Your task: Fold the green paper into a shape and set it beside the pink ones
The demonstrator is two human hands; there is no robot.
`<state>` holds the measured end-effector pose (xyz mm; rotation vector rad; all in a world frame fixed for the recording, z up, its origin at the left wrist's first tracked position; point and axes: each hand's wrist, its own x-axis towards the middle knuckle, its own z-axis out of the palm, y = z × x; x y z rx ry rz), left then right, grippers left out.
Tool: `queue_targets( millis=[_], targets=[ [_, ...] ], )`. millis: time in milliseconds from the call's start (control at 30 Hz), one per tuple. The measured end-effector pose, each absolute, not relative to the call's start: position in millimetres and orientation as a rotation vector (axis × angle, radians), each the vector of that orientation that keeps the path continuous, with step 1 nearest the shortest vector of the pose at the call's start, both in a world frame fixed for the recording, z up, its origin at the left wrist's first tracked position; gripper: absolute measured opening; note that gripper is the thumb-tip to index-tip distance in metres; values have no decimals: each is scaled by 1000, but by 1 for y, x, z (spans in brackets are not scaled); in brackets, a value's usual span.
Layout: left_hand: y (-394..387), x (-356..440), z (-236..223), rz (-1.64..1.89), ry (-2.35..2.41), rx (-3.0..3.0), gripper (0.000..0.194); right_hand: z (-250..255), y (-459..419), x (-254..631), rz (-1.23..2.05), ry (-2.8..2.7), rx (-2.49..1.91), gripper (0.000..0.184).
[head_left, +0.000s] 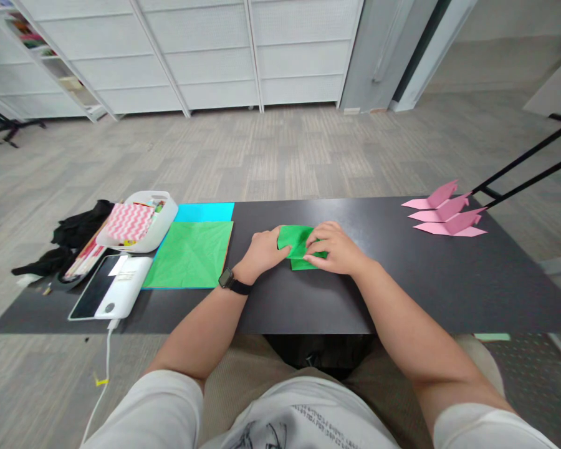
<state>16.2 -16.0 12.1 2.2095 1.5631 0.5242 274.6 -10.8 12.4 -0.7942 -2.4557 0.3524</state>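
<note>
A folded piece of green origami paper (293, 237) lies on the dark table in front of me, with a lower flap showing beneath its upper layer. My left hand (265, 251) grips its left edge, thumb on top and the other fingers partly hidden behind the paper. On the right side, my right hand (333, 247) has its fingers curled over the paper, pressing on it. Left of my hands rests a stack of square sheets, a green sheet (191, 254) on top and a blue sheet (206, 212) sticking out behind.
Three pink folded paper birds (449, 215) stand in a row at the table's right end. At the left are a white basket (166, 218), black cloth (81, 224), and a white power bank (126, 287) with a phone and cable. The dark table (303, 312) ends close to my lap.
</note>
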Motion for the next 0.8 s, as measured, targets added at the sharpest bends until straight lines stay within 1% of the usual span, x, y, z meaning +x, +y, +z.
queue_targets(
  millis=[100,300,400,467,533,600,700,800],
  targets=[
    [-13,14,9,595,1593,2156,53,14,-11,275,352,-2465,-802,21],
    [-9,10,4,714,1560,2033,41,17,-10,278,343,-2477,-846,14],
    [-8,11,3,695,1603,2055,37,16,-11,277,340,-2484,-843,15],
    [-8,11,4,657,1641,2078,39,16,-12,275,336,-2498,-839,17],
    [-7,11,4,628,1675,2090,45,14,-12,272,325,-2515,-840,14],
    [-7,11,2,669,1678,2091,56,13,-13,271,306,-2520,-842,10],
    [-6,10,-1,871,1599,2124,75,14,-12,272,285,-2501,-854,12],
    [-7,9,-2,1061,1523,2152,83,15,-11,277,306,-2472,-881,14]
  ],
)
